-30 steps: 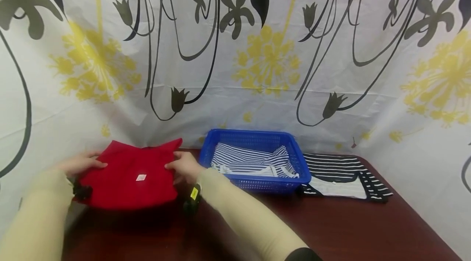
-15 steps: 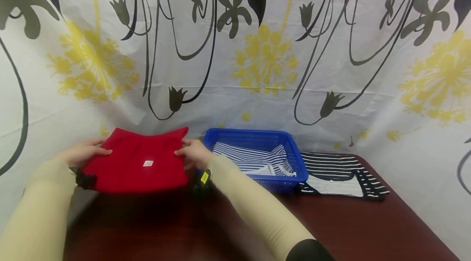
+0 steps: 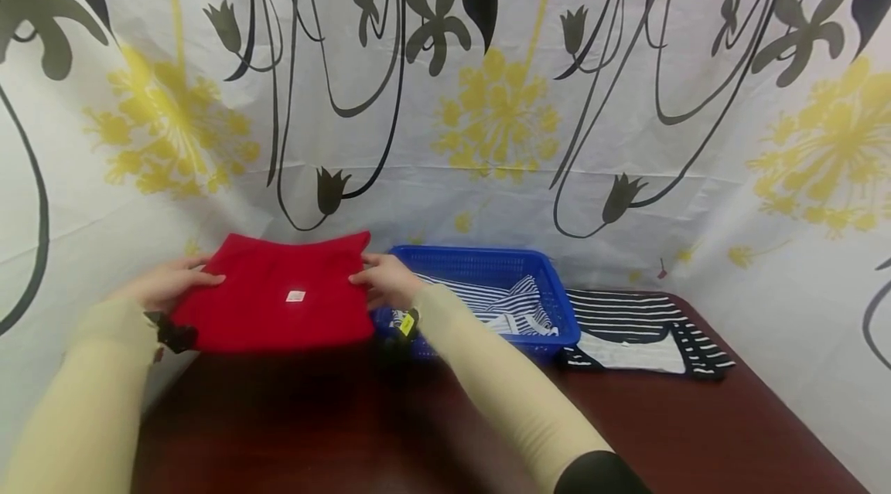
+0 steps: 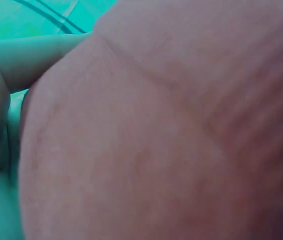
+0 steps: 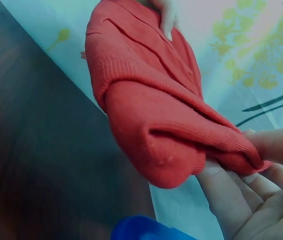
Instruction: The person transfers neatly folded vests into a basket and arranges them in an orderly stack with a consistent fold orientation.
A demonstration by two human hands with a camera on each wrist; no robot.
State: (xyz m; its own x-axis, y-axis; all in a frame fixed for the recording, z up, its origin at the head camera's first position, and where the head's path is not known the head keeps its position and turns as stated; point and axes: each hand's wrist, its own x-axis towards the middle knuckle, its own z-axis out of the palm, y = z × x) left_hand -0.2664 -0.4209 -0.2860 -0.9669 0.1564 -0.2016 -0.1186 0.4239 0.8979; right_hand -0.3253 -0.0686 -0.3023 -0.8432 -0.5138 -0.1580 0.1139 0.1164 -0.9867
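Note:
A folded red knit top (image 3: 278,285) with a small white label hangs in the air above the left part of the table, spread between both hands. My left hand (image 3: 170,281) pinches its left edge, thumb on the near face. At the opposite edge my right hand (image 3: 391,279) grips the cloth, in front of the basket's left end. The right wrist view shows the top's folded layers and ribbed hem (image 5: 116,70), with the right thumb and fingers (image 5: 221,192) on either side of a corner. In the left wrist view the cloth (image 4: 131,140) covers most of the frame.
Right of the top stands a blue plastic basket (image 3: 572,324) with a blue-and-white striped garment (image 3: 525,297) inside. Beyond it lies a folded black-and-white striped garment (image 3: 626,332) on the dark red table (image 3: 661,424). A floral curtain (image 3: 431,192) hangs behind.
Both hands have lifted the red top higher and carried it rightward, away from the body, towards the basket. The basket and the striped garments stay where they were.

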